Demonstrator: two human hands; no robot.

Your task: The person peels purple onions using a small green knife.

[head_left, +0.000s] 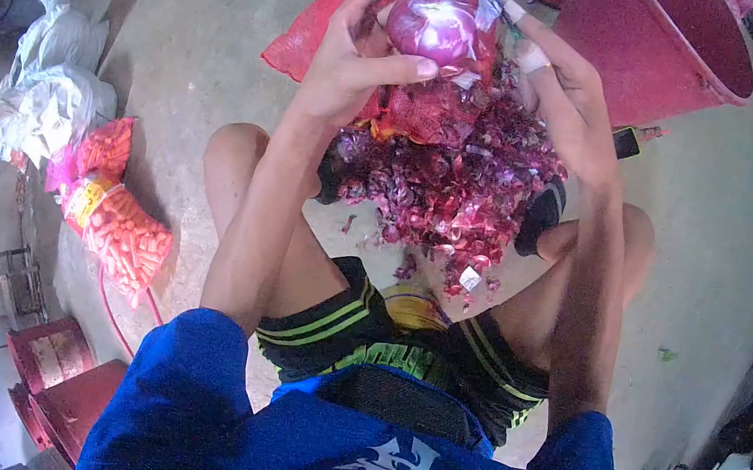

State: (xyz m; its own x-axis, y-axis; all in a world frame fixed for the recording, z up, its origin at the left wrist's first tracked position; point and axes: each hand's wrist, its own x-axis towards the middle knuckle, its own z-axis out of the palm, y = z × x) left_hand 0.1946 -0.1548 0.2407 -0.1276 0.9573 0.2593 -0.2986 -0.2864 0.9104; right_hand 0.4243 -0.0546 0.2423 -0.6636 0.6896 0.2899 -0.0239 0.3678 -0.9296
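A large red onion (431,29), shiny with loose bits of skin on its right side, is held up in my left hand (348,64). Its thumb presses the lower edge and the fingers curl round the far side. Just right of the onion is my right hand (568,93), its thumb and forefinger apart, with white wrapping on their tips. A pale flap of skin (488,13) stands between the onion and that forefinger. Below both hands lies a heap of purple onion skins (450,188), in front of a red mesh sack (306,36).
A large red tub (640,55) stands at the far right, with a dark phone-like object (625,143) near it. White plastic bags (53,98) and a bag of orange carrot-like pieces (126,236) lie left. Red stools (56,365) stand lower left.
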